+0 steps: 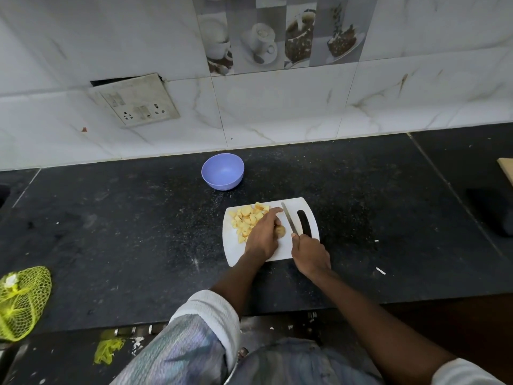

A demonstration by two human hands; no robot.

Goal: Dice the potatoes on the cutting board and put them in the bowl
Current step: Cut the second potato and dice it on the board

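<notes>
Black speckled stone forms the worktop [125, 218], backed by a wall of white marbled tiles. On it lies a white cutting board [280, 250] with a slot handle along its right edge. Heaped on the far left part of the board are the yellow potato cubes [247, 219]. Just right of that heap, near the middle of the board, sits a brown-skinned potato piece [280, 231], and the left hand [263, 234] lies over it with fingers curled round it, the forefinger stretched out toward the far edge of the board. The right hand [309, 252], at the near right corner of the board, is closed round the handle of a knife [289, 219], whose blade points away across the board, just right of the potato piece and apart from it. Beyond the board, toward the wall, stands a lilac bowl [223, 171] with nothing in it. Far left of the board, at the worktop's near edge, lies a yellow-green net bag [22, 301].
</notes>
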